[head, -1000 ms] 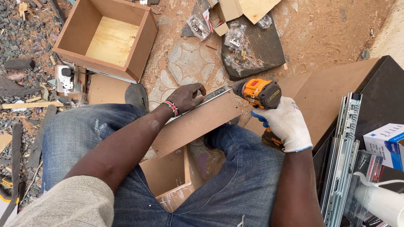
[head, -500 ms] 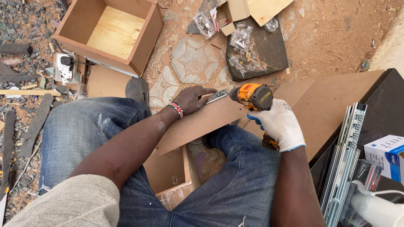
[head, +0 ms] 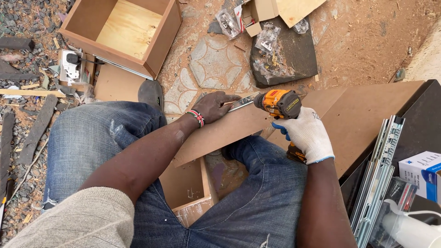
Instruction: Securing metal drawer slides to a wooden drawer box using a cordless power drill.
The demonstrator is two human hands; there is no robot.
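Across the seated person's lap, a brown fibreboard panel (head: 229, 133) lies tilted, running from the denim-clad left knee up toward the right, with a narrow metal drawer slide (head: 242, 102) resting along its upper edge. Left hand (head: 212, 106), bare and wearing a beaded wristband (head: 198, 118), presses flat on the panel with its fingers (head: 228, 98) laid on the near end of the slide, pinning it rather than gripping around it. Right hand (head: 307, 134), in a white knitted glove with blue trim, has its fingers clenched around the handle of an orange cordless drill (head: 279, 104), whose nose points left and meets the slide just beside the left fingertips. Beneath the panel, between the legs, an open-topped small wooden box (head: 186, 190) stands on the ground. At the upper left of the ground, a larger open wooden drawer box (head: 124, 32) with a pale plywood bottom sits among gravel and offcuts, with a white electrical socket (head: 71, 65) just beside its lower left corner. Toward the upper middle, clear bags of fittings (head: 268, 39) rest on a dark stone slab (head: 287, 57). Along the right edge, a bundle of further metal slides (head: 379, 174) leans on a black surface, near a white and blue carton (head: 422, 167).
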